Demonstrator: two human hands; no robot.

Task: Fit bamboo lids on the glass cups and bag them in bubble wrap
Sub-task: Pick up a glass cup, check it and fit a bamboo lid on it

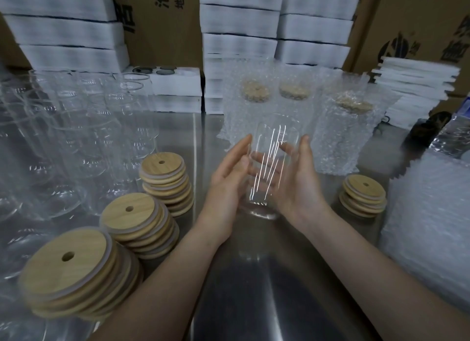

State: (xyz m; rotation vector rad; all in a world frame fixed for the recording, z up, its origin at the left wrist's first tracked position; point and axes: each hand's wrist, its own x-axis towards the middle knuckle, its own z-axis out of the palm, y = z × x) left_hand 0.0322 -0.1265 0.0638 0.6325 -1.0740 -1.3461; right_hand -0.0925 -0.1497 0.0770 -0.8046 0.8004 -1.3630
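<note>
A clear glass cup (270,162) without a lid is held tilted above the steel table (254,284), its base toward me. My right hand (300,188) holds it with the thumb up its right side and the fingers behind it. My left hand (227,185) rests with straight fingers against its left side. Stacks of bamboo lids with straw holes stand at left (73,272), (137,223), (164,177) and a small stack at right (363,195). Three lidded cups in bubble wrap (295,106) stand behind the hands.
Several empty glass cups (76,137) crowd the left of the table. A pile of bubble wrap bags (427,226) lies at the right. White foam boxes (239,22) and cardboard cartons are stacked along the back, and flat foam sheets (417,91) at back right.
</note>
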